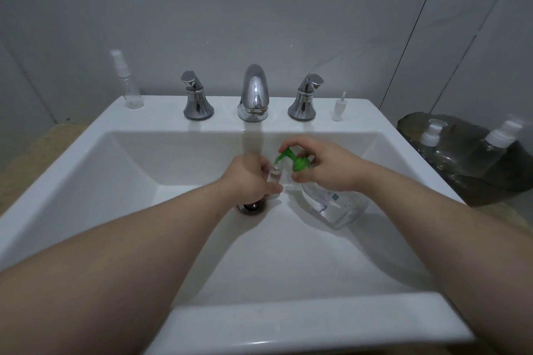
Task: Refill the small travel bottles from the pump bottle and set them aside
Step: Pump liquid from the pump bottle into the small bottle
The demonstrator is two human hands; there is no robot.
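**Filling a Little Bottle Over the Sink**

A person holds both hands over a white sink (288,323). The left hand (248,179) holds a small travel bottle (274,176). Its fingers (274,189) are curled round the bottle, so only the clear top part shows. The bottle stands almost straight up, just above the drain (251,207).

The right hand (326,164) holds the pump bottle (334,204) by its neck. This bottle is big and clear and leans to the left. Its green pump (288,157) points at the mouth of the small travel bottle, and the tip is right at the opening. One finger of the right hand lies bent over the top of the green pump. The thumb presses the neck from below. It is hard to tell if the pump bottle touches the bottom of the sink.

At the back of the sink stands a shiny tap (253,92) with two handles (197,98), one on each side. A tall clear spray bottle (128,83) stands at the back left corner of the sink rim. A little white cap piece (339,108) stands at the back right.

To the right of the sink, a dark tray (490,190) sits on the counter (28,153). Two more small bottles (429,138) with white tops are on the tray, side by side.
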